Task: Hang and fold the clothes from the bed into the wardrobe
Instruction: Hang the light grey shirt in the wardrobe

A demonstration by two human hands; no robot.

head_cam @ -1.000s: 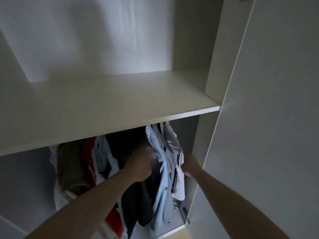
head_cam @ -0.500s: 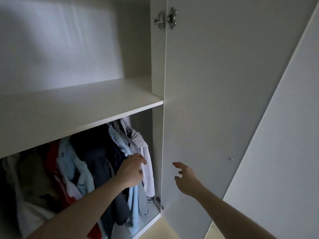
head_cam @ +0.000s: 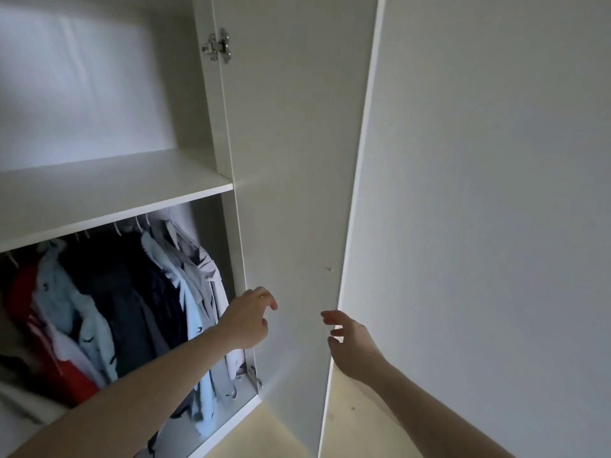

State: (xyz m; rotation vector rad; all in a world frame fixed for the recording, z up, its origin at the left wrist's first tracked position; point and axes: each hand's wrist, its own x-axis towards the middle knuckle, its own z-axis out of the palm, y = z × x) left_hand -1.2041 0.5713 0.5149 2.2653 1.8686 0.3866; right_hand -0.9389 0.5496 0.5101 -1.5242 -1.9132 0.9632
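Note:
The white wardrobe stands open, with several hanging clothes (head_cam: 139, 302) under its shelf (head_cam: 109, 190): red, light blue, dark and grey garments on hangers. The open wardrobe door (head_cam: 291, 180) swings out to the right of them. My left hand (head_cam: 248, 320) is open, fingers spread, in front of the door's hinge side, clear of the clothes. My right hand (head_cam: 350, 345) is open too, fingers curled near the door's free edge without visibly gripping it. The bed is out of view.
A plain white wall (head_cam: 489, 209) rises to the right of the door. A metal hinge (head_cam: 218, 46) sits high on the door. A strip of pale yellow floor (head_cam: 357, 424) shows below the door.
Both hands have let go of the hanging clothes and moved right towards the door. My view has swung right, bringing the door and wall into view.

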